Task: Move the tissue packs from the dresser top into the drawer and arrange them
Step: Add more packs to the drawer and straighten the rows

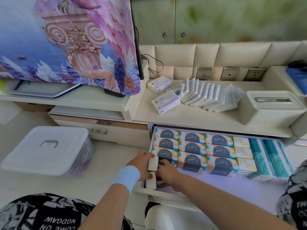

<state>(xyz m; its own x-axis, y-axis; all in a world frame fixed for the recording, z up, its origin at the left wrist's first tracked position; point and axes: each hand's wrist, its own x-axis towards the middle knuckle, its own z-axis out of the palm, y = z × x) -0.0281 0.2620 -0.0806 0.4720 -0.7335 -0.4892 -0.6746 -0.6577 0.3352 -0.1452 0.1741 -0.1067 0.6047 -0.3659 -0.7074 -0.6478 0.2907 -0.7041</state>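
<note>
Several small white tissue packs lean in a row on the cream dresser top, with two more packs lying beside them on the left. Below, the open drawer holds rows of larger printed tissue packs. At the drawer's front left corner two small white packs stand on edge, one behind the other. My left hand, with a blue wristband, holds them from the left. My right hand presses against them from the right, fingers curled.
A white tissue box sits at the dresser's right. A covered screen stands on the left shelf. A lidded plastic bin is on the floor at left. Teal packs fill the drawer's right side. The drawer's front floor is bare.
</note>
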